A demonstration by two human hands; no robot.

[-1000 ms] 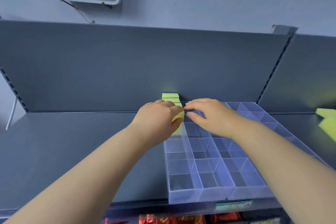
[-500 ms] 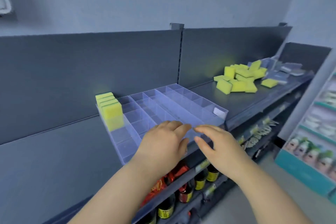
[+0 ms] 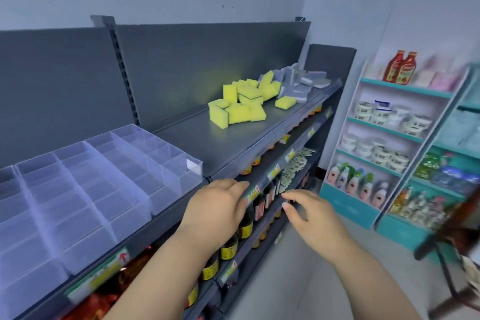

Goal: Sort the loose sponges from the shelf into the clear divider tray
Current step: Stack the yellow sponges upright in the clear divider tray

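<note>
The clear divider tray (image 3: 166, 199) sits on the dark grey shelf at the left, its visible compartments holding nothing. Farther right on the same shelf lies a loose pile of yellow sponges (image 3: 241, 105), with several grey sponges (image 3: 301, 83) behind it near the shelf's end. My left hand (image 3: 215, 209) hovers in front of the shelf edge, just right of the tray, fingers relaxed and holding nothing. My right hand (image 3: 311, 213) is beside it over the aisle, fingers loosely spread, also holding nothing. Both hands are well short of the sponges.
Below the top shelf (image 3: 207, 148) run lower shelves with dark bottles (image 3: 249, 223) and red packets. A teal and white rack (image 3: 384, 138) with jars and bottles stands at the right against the wall. A dark blurred object (image 3: 452, 228) is at the far right edge.
The view has swung right, away from the yellow sponges standing in the tray's far-left column. Both hands have left the tray and moved right along the shelf front.
</note>
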